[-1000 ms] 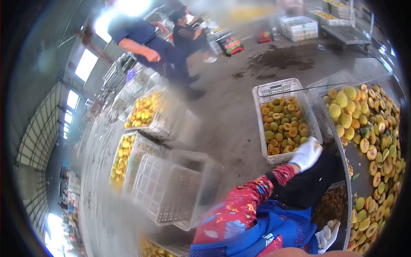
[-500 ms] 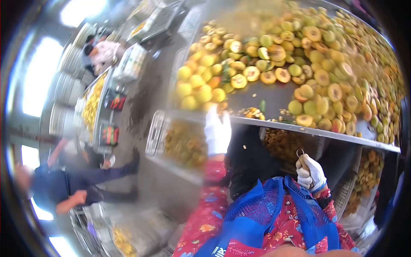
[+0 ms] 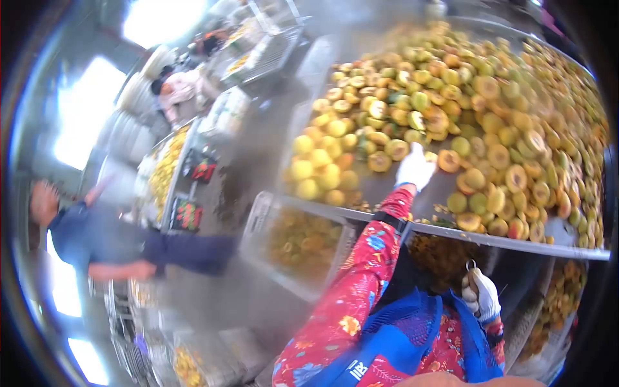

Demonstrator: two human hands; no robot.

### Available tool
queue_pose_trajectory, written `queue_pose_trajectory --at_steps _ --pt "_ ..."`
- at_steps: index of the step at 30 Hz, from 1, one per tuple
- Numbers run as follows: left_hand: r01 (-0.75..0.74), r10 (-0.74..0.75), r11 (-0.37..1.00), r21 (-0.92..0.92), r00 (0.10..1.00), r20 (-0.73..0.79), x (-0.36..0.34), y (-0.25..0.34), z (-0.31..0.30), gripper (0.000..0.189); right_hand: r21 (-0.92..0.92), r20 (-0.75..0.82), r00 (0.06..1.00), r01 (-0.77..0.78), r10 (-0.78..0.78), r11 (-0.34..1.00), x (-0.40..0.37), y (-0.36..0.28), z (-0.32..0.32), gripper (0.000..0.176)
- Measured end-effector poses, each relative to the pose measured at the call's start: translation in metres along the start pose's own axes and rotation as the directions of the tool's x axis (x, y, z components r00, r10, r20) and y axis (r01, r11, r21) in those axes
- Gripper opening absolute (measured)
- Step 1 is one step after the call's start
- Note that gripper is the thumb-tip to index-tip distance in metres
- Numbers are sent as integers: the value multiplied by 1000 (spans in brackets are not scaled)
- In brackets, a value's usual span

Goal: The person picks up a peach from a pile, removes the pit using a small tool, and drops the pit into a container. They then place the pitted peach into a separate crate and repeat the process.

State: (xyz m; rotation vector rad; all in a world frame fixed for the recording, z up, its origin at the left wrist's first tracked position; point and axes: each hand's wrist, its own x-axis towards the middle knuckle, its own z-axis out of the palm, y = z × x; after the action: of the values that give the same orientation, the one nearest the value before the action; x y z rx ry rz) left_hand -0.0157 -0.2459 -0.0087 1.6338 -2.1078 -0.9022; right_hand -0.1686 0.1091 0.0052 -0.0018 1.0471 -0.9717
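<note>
Halved yellow fruit [image 3: 449,160] was seen just right of nearer, white-gloved left hand [image 3: 416,169], grip unreadable; metal-ringed tool [image 3: 474,275] was held in white-gloved right hand [image 3: 481,295].

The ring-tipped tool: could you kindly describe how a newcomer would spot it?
Find the table heaped with fruit halves. Below its near edge, the gloved right hand grips the tool. Its end is slender and loop-shaped, unlike the fruit halves.
</note>
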Motion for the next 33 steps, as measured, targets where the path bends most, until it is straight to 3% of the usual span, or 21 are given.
queue_pose_trajectory --at_steps 3,4,5,6,7,8,10,11,13,14,17,20,26,30,33 --pt "-1 2 974 -226 1000 1 -33 -6 -3 52 -129 -44 995 84 -90 988 -6 -17 29 28" --pt "95 -40 932 -349 986 161 -56 13 -28 52 -195 -61 987 134 -148 972 -7 -19 38 23" --pt "23 40 927 -373 986 160 -68 8 -25 51 -255 -80 974 183 -210 949 -7 -20 44 19" --pt "-231 241 935 -269 971 3 -72 -15 3 48 -253 -89 946 281 -312 926 11 -16 27 12" --pt "8 143 844 -536 960 239 -96 7 -13 47 -345 -86 921 331 -381 879 13 -23 33 12" --pt "144 120 765 -627 926 359 -119 24 -23 49 -431 -80 890 376 -450 820 13 -32 44 12" --pt "170 144 781 -601 887 438 -152 44 -29 48 -535 -57 817 461 -574 708 19 -43 52 9" --pt "257 123 777 -574 833 539 -163 53 -32 49 -580 -37 781 491 -623 650 22 -46 55 9" --pt "-83 282 838 -539 912 297 -177 30 17 50 -661 10 706 536 -709 524 29 -50 61 13" --pt "-76 257 861 -503 918 301 -184 35 13 51 -698 40 664 553 -746 455 30 -50 63 15" --pt "-121 268 893 -434 916 298 -194 40 6 48 -719 -38 680 490 -732 492 31 -44 61 15" --pt "-115 285 894 -433 891 354 -198 41 2 45 -765 42 519 567 -854 306 37 -35 64 13" --pt "-64 240 917 -394 877 416 -201 41 7 41 -788 38 480 553 -876 269 31 -34 75 6" --pt "17 172 912 -410 892 419 -203 48 5 42 -787 29 495 547 -869 285 36 -31 67 10" --pt "16 187 876 -482 911 368 -202 41 12 43 -815 9 565 483 -825 321 37 -30 61 12"
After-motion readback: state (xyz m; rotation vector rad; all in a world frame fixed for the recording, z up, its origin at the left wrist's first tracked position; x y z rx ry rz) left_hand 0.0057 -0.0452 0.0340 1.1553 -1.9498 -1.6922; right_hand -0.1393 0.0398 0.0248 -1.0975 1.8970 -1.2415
